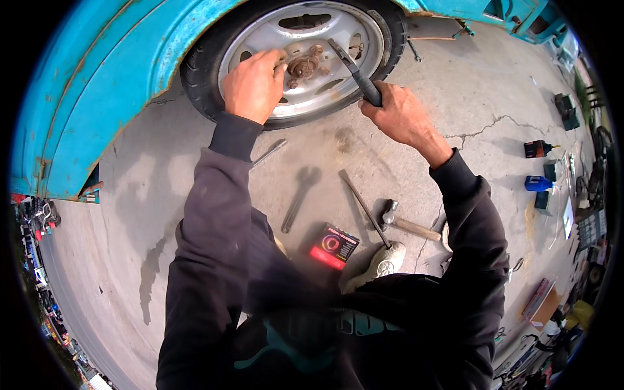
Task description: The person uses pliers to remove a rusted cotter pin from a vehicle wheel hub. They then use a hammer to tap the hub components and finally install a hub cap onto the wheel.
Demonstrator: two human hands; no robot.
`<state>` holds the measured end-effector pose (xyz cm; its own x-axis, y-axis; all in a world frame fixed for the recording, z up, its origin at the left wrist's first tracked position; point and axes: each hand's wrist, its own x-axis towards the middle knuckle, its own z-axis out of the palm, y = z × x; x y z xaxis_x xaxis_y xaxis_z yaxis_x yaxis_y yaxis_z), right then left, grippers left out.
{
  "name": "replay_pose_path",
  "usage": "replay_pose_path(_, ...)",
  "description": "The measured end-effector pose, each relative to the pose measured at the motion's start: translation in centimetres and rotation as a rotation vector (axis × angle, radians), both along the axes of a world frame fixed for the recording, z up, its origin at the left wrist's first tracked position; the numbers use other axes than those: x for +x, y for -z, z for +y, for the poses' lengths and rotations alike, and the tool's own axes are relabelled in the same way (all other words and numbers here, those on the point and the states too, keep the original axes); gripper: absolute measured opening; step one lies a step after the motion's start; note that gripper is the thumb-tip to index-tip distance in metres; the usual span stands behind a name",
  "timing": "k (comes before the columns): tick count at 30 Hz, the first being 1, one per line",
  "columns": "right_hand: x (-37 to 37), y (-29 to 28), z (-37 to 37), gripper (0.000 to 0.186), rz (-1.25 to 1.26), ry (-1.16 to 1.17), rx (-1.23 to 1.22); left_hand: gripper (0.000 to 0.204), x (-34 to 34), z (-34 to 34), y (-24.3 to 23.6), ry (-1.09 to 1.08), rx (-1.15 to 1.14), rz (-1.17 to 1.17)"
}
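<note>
A wheel with a silver rim [309,103] and black tyre [200,78] sits under a turquoise vehicle body [123,84]. Rust covers its hub [303,65] and the nuts around it. Just left of this hub is my left hand [252,88], its fingers curled together at the rim face; whatever they pinch is too hidden to name. My right hand [404,116] grips a pair of pliers [353,70] by the dark handle. The metal jaws point up and left, over the rim to the right of the hub, and whether they touch it I cannot tell.
On the concrete lie a wrench [300,198], a slim metal tool [269,152], a long bar [364,207], a hammer [416,229] and a red-and-black box [335,246]. My shoe [382,266] is beside the bar. Farther right stand a blue container [537,183] and a dark container [539,149].
</note>
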<state>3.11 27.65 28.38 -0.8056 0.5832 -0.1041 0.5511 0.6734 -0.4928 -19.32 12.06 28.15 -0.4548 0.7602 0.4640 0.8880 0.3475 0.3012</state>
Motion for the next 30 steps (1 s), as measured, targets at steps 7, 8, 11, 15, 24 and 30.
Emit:
replay_pose_path(7,1.0,4.8,3.4,0.040,0.138,-0.109,0.424,0.017,0.4,0.0,-0.5,-0.037,0.155,0.128)
replay_pose_path(8,0.6,5.1,4.0,0.051,0.166,-0.130,0.438,0.016,0.4,0.0,-0.6,-0.057,0.183,0.136)
replay_pose_path(11,-0.1,4.9,4.6,0.059,0.095,-0.100,0.486,0.015,-0.2,-0.1,-0.8,0.031,0.362,0.316)
replay_pose_path(15,-1.0,6.2,5.7,0.065,0.158,-0.112,0.489,0.021,-0.6,-0.4,-1.2,0.084,0.419,0.459)
replay_pose_path(24,-1.9,6.5,4.6,0.058,0.216,-0.099,0.483,0.027,-1.7,-1.7,-1.1,0.065,0.390,0.560)
replay_pose_path(30,-2.9,5.4,3.5,0.048,0.193,-0.060,0.526,0.026,-1.9,-2.1,-1.1,0.075,0.404,0.502)
